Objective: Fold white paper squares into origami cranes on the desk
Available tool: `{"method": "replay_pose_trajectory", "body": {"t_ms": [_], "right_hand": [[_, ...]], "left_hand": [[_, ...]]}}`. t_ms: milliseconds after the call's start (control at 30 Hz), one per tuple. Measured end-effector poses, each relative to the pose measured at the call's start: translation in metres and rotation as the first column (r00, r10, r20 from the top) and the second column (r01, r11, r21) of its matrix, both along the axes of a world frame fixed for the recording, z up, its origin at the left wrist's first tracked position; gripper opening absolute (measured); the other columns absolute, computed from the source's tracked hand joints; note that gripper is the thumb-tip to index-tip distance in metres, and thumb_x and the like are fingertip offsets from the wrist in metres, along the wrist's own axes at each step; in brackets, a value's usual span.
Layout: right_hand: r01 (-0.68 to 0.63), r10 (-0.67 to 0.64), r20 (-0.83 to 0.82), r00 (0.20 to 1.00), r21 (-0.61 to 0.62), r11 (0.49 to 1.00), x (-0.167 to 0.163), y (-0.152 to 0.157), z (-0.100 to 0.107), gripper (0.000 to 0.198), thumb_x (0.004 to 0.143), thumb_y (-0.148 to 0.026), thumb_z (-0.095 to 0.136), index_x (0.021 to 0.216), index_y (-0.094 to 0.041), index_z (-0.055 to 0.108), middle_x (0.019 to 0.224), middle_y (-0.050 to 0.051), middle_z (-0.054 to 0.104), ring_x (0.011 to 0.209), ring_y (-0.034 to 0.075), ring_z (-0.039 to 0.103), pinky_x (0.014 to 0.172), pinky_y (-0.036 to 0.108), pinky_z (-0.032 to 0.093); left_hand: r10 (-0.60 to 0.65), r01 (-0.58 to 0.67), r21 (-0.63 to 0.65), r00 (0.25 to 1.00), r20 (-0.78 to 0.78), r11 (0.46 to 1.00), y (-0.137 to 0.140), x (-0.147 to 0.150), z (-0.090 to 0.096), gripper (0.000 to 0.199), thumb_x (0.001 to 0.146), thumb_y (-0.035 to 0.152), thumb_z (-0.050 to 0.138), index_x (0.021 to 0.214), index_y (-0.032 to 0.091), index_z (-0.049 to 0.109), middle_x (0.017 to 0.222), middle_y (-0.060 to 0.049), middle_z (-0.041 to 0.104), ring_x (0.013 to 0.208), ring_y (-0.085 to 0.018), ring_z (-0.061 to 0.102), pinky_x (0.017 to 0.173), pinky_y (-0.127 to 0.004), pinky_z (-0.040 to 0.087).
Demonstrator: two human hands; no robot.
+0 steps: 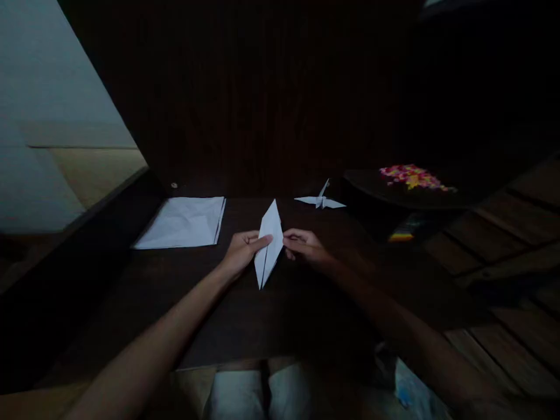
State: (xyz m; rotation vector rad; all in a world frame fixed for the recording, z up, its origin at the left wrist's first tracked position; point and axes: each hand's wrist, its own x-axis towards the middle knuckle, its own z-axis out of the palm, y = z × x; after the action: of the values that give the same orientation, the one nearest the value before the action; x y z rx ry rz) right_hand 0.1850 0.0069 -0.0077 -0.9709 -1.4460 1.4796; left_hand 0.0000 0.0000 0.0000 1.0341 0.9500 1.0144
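A white folded paper [273,236], a long diamond with a slit down its lower half, is held above the dark desk. My left hand [243,252] grips its left edge, thumb flat on the front face and fingers behind. On the other side, my right hand [306,245] pinches the right edge between thumb and fingers. Behind it and to the right, a finished white paper crane [321,201] rests on the desk with its wings spread. A stack of white paper sheets [184,221] lies to the left of my left hand.
The dark desk [245,332] has a tall panel [245,105] at its back and a raised side board [79,233] on the left. A dark rounded surface [371,189] at right bears a pile of small pink and yellow pieces [413,177].
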Motion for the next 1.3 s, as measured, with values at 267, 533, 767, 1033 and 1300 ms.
{"method": "replay_pose_trajectory", "body": {"t_ms": [267,533,767,1033,1300], "right_hand": [[0.006,-0.006,-0.006,1.000,-0.008,1.000,0.000,0.003,-0.004,0.037,0.064,-0.047,0.076,0.078,-0.016,0.061,0.054,-0.004,0.056,0.045,0.009,0.050,0.041,0.021,0.038],[0.008,-0.008,0.004,1.000,-0.009,1.000,-0.003,0.002,-0.005,0.036,0.061,-0.044,0.079,0.072,-0.017,0.058,0.057,-0.004,0.055,0.044,0.007,0.049,0.040,0.020,0.036],[0.038,-0.038,0.036,0.999,0.010,0.999,-0.005,0.003,-0.005,0.037,0.056,-0.040,0.082,0.063,-0.017,0.053,0.051,-0.007,0.051,0.040,0.006,0.045,0.039,0.019,0.032],[0.039,-0.044,0.122,0.992,0.044,0.998,-0.006,0.000,-0.002,0.039,0.068,-0.048,0.070,0.055,-0.017,0.052,0.046,-0.004,0.052,0.039,0.006,0.043,0.040,0.020,0.030],[0.050,-0.052,0.138,0.989,0.019,0.999,-0.003,0.003,-0.003,0.047,0.073,-0.058,0.060,0.050,-0.016,0.053,0.040,-0.003,0.048,0.037,0.007,0.041,0.039,0.021,0.028]], "left_hand": [[-0.005,0.006,0.034,1.000,-0.017,0.999,0.001,0.001,-0.005,0.033,0.061,0.033,0.081,0.084,0.011,0.071,0.076,-0.006,0.074,0.060,-0.014,0.063,0.056,-0.022,0.046],[-0.081,0.081,0.038,0.997,-0.018,0.996,-0.003,0.002,-0.004,0.039,0.062,0.033,0.081,0.091,0.011,0.072,0.081,-0.008,0.074,0.063,-0.015,0.065,0.060,-0.023,0.048],[-0.165,0.165,0.075,0.986,-0.008,0.983,-0.003,0.002,-0.008,0.036,0.069,0.038,0.076,0.090,0.010,0.072,0.080,-0.008,0.074,0.066,-0.015,0.066,0.063,-0.023,0.048],[-0.237,0.240,0.051,0.970,-0.057,0.969,-0.006,0.001,-0.003,0.030,0.069,0.026,0.077,0.094,0.011,0.072,0.084,-0.007,0.074,0.071,-0.015,0.067,0.068,-0.024,0.049],[-0.355,0.357,0.007,0.930,-0.099,0.934,-0.008,0.003,0.002,0.025,0.069,0.022,0.076,0.091,0.011,0.072,0.077,-0.004,0.073,0.063,-0.012,0.063,0.062,-0.021,0.046]]}}
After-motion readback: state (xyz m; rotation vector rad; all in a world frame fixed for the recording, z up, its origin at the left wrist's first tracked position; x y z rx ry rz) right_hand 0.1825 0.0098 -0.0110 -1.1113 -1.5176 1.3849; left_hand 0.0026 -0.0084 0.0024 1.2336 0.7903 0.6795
